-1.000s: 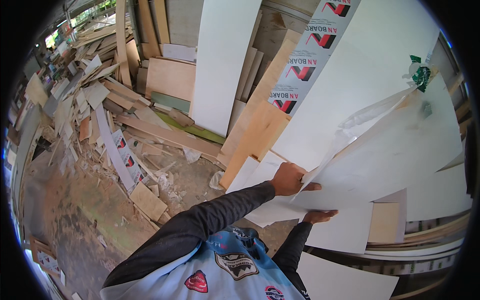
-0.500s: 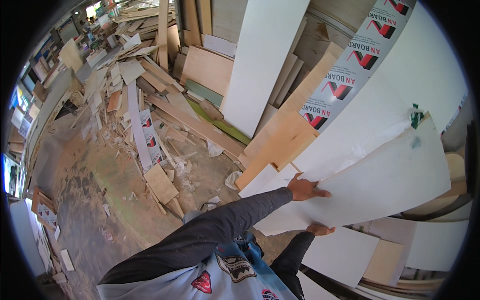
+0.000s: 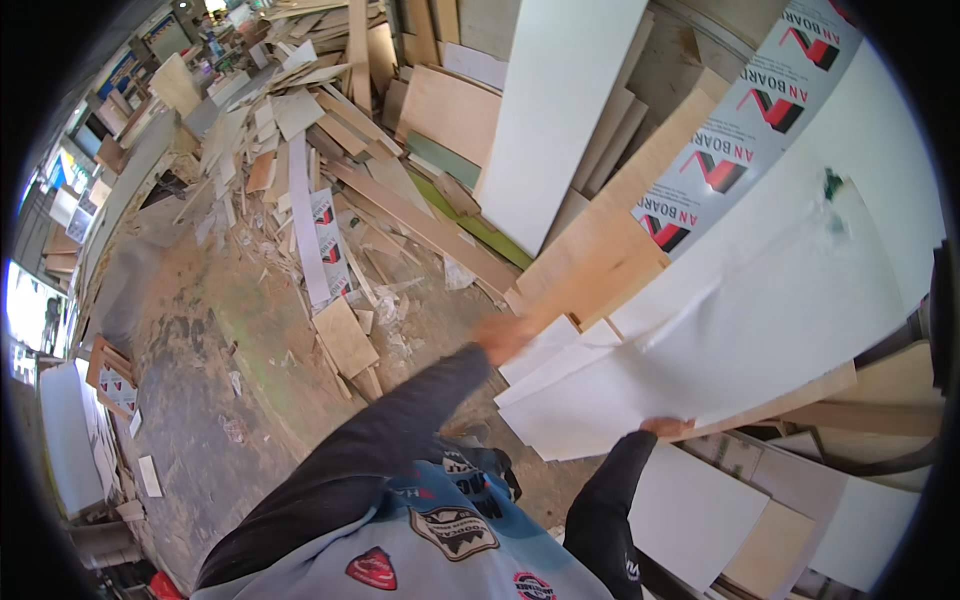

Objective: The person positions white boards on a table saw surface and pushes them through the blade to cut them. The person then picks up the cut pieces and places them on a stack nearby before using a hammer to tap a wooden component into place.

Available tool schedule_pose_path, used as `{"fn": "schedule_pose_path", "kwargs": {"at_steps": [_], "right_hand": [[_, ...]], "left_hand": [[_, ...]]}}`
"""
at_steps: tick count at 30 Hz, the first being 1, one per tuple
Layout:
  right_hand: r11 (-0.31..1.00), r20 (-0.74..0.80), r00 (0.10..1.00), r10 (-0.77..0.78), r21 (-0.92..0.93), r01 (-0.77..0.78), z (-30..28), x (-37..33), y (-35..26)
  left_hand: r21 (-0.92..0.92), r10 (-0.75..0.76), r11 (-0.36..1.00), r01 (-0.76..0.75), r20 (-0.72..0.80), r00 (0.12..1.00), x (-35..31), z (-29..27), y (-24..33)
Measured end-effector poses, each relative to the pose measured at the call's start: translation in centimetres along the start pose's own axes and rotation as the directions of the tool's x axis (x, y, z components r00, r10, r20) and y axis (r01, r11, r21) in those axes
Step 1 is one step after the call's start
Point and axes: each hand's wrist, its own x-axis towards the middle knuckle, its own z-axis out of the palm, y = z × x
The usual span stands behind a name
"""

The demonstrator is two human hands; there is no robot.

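Observation:
A large white panel (image 3: 700, 350) leans on the right among other boards, its surface slightly bowed. My right hand (image 3: 668, 428) grips its near edge, the fingers partly hidden by the panel. My left hand (image 3: 503, 337) is smeared by motion, off the white panel and close to the lower end of a light wooden board (image 3: 590, 265). Whether its fingers touch that board I cannot tell. Between the wooden board and the white panel stand smaller white boards (image 3: 545, 350). Behind them rises a silver-grey board (image 3: 700, 165) with a repeated red and black print.
A tall white board (image 3: 560, 110) leans at the back. Wood offcuts (image 3: 290, 115) lie heaped at the far left, with a small plywood square (image 3: 345, 338) at their near end. White and wooden sheets (image 3: 690, 505) are stacked low at the right. The floor (image 3: 230, 400) is dusty.
My left hand has come off the white panel and moved left toward the wooden board's end. My right hand stays on the panel's near edge. The view has shifted a little.

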Motion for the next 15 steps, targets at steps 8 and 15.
{"fn": "schedule_pose_path", "kwargs": {"at_steps": [8,15], "right_hand": [[0.553,0.124,0.986,-0.112,-0.816,0.165,5.5,0.5,7.5],[0.131,0.026,0.918,-0.395,-0.988,0.085,3.6,14.1,11.9]], "left_hand": [[0.404,-0.769,0.584,0.704,-0.004,0.64,-44.2,3.2,-32.3],[-0.275,-0.934,-0.027,0.961,-0.337,-0.123,-57.7,7.7,-23.5]]}}
